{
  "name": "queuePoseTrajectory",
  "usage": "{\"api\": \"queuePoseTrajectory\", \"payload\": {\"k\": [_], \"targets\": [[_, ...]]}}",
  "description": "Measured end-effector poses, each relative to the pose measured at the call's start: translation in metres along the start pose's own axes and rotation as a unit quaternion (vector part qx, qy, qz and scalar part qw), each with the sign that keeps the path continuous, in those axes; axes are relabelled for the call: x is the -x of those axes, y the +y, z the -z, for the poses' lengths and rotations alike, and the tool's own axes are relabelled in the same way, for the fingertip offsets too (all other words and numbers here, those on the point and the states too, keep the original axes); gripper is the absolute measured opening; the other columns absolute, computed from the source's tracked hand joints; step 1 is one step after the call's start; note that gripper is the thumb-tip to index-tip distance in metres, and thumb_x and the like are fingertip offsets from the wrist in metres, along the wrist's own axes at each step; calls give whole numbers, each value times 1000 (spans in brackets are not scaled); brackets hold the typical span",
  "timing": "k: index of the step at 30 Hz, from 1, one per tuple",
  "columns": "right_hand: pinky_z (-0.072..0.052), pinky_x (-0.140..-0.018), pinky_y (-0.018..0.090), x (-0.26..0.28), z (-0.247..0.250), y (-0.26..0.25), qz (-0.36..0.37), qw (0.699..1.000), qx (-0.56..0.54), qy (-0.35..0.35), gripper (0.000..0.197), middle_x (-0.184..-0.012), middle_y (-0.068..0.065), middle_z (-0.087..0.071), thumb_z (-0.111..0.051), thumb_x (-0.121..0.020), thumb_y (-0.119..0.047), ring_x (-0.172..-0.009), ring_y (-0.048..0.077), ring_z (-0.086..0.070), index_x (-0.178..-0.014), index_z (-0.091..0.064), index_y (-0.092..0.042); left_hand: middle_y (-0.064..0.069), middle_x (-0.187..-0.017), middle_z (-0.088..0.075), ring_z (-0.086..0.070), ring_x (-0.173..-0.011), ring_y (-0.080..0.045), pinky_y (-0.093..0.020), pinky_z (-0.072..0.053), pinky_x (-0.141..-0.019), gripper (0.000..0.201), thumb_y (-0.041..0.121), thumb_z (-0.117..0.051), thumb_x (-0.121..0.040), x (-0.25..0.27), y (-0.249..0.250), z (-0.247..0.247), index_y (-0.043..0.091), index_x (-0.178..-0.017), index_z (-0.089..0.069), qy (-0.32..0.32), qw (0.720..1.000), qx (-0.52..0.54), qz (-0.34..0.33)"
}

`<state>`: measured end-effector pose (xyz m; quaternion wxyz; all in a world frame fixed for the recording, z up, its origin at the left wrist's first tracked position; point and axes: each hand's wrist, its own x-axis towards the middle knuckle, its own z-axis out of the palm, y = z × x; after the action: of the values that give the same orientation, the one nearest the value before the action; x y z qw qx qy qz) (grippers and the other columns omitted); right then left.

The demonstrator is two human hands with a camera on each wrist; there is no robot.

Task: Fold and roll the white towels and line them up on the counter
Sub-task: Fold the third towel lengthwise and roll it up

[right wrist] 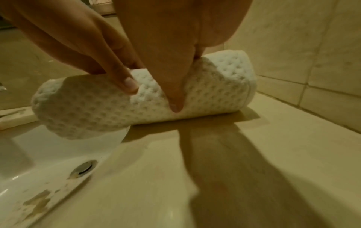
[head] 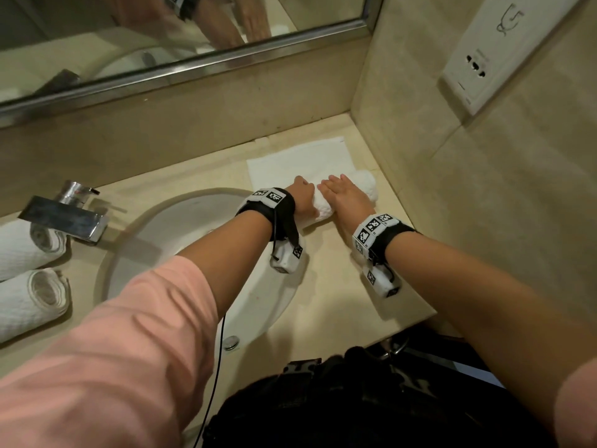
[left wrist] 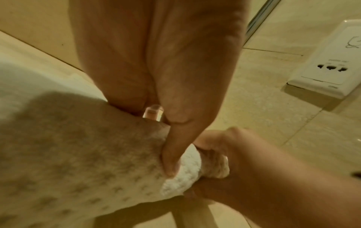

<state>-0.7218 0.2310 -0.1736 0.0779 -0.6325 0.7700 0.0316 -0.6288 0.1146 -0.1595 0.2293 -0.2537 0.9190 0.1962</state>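
Observation:
A white waffle-weave towel lies on the beige counter (head: 326, 273) to the right of the sink. Its near part is a thick roll (head: 366, 185), and its flat part (head: 297, 160) stretches toward the back wall. My left hand (head: 302, 192) grips the roll's left end, which overhangs the basin rim. My right hand (head: 345, 192) grips it just to the right. In the right wrist view the roll (right wrist: 215, 92) has both thumbs pressed into its near side, with the fingers curled over the top. In the left wrist view the roll (left wrist: 78, 154) fills the lower left.
Two finished towel rolls (head: 29, 247) (head: 32, 295) lie left of the white sink basin (head: 181, 227), under the chrome faucet (head: 64, 218). A tiled wall with a socket plate (head: 504, 53) closes the right side. A mirror (head: 161, 43) runs along the back.

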Motion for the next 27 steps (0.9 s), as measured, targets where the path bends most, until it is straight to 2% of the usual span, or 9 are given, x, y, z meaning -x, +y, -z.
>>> {"api": "queuePoseTrajectory", "payload": {"k": [5, 8, 11, 13, 17, 19, 21, 24, 27], "targets": [[-35, -102, 31, -22, 28, 0, -17, 993, 79, -87, 47, -131, 9, -54, -54, -90, -6, -122, 25, -48, -136, -44, -10, -17, -132, -48, -48, -117, -32, -37, -37, -95, 53, 23, -55, -89, 4, 2, -10, 6, -135, -36, 70, 997, 23, -12], [-47, -80, 32, -37, 43, -4, -55, 982, 79, -161, 35, -111, 8, -63, -55, -90, -10, -104, 26, -60, -124, -56, -14, -21, -151, -23, -26, -138, -34, -41, -19, -115, 69, 23, -46, -94, 10, 9, -27, -3, -148, -10, 97, 993, -66, -6], [-47, -64, 27, -52, 57, -9, -73, 972, 88, -204, 30, -85, 5, -64, -69, -78, -16, -75, 22, -60, -108, -67, -12, -22, -156, -4, -7, -145, -37, -46, -2, -119, 79, 20, -42, -93, 15, 22, -44, -3, -149, 9, 118, 982, -138, 59], [-53, -69, 30, -58, 66, -12, -93, 967, 73, -224, 26, -77, 6, -61, -72, -76, -12, -71, 24, -59, -101, -68, -7, -23, -156, -2, -6, -144, -38, -46, -1, -119, 76, 21, -38, -95, 17, 29, -47, -3, -148, 12, 111, 979, -144, 88], [-52, -86, 37, -74, 69, -8, -98, 972, 43, -208, 34, -108, 14, -65, -69, -80, -11, -99, 32, -63, -113, -64, -4, -22, -152, -14, -16, -141, -38, -46, -6, -118, 71, 24, -35, -97, 14, 31, -41, -2, -149, 7, 128, 974, -154, 108], [-54, -87, 40, -81, 69, -4, -93, 969, 42, -224, 45, -100, 12, -66, -78, -71, -17, -91, 30, -64, -113, -65, -7, -20, -146, -23, -24, -136, -36, -43, -12, -117, 76, 33, -42, -95, 13, 30, -39, -1, -149, 0, 138, 972, -154, 108], [-50, -91, 39, -84, 71, -1, -104, 970, 42, -217, 43, -112, 16, -63, -73, -79, -16, -106, 32, -61, -119, -62, -5, -16, -137, -32, -34, -127, -32, -40, -21, -112, 80, 38, -52, -89, 12, 28, -35, 1, -146, -10, 142, 972, -154, 108], [-44, -95, 40, -86, 73, 5, -109, 972, 29, -204, 37, -128, 18, -57, -61, -90, -13, -119, 33, -54, -125, -57, -2, -11, -126, -42, -43, -113, -27, -36, -31, -102, 60, 22, -50, -86, 8, 24, -30, 3, -138, -25, 148, 971, -158, 101], [-49, -90, 35, -94, 77, 3, -72, 964, -4, -255, 39, -118, 15, -65, -69, -84, -14, -108, 31, -62, -121, -63, -4, -10, -123, -46, -46, -110, -25, -34, -33, -97, 47, 16, -46, -88, 5, 18, -25, 5, -132, -32, 143, 973, -155, 94]]}}
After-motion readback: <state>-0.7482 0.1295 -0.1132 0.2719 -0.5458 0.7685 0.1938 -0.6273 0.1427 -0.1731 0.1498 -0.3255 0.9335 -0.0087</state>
